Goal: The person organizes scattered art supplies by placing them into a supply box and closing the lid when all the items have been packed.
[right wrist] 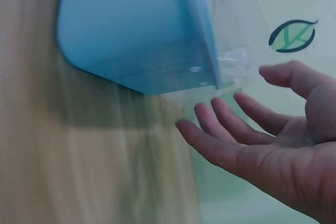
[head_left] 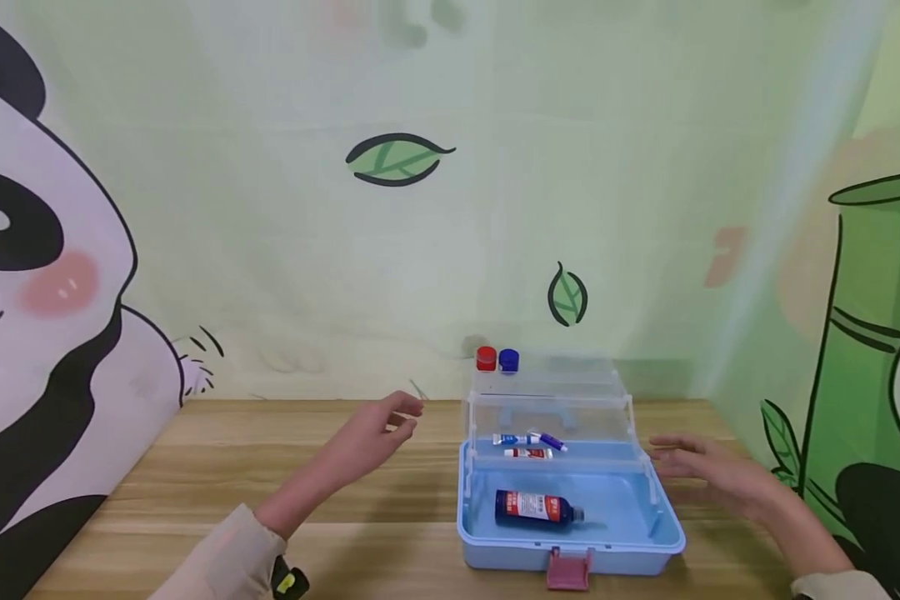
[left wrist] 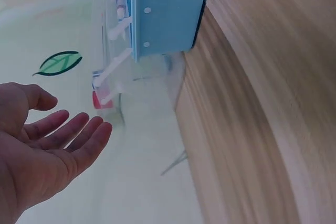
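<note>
A light blue plastic case (head_left: 487, 554) stands on the table with its clear lid (head_left: 570, 385) raised and a pink latch (head_left: 567, 571) hanging at the front. In its bottom lies a dark bottle (head_left: 532, 507) with a red and white label, on its side. The clear upper tray holds a blue and white tube (head_left: 515, 439), a purple tube (head_left: 553, 442) and a red and white tube (head_left: 528, 454). My left hand (head_left: 378, 433) hovers left of the case, fingers loosely bent, holding nothing. Beside the right wall, my right hand (head_left: 708, 471) has relaxed fingers and nothing in them.
A red cap (head_left: 486, 359) and a blue cap (head_left: 508, 361) show at the top left corner of the lid. The wooden table (head_left: 390, 542) ends at a green backdrop (head_left: 285, 208) printed with a panda, leaves and bamboo.
</note>
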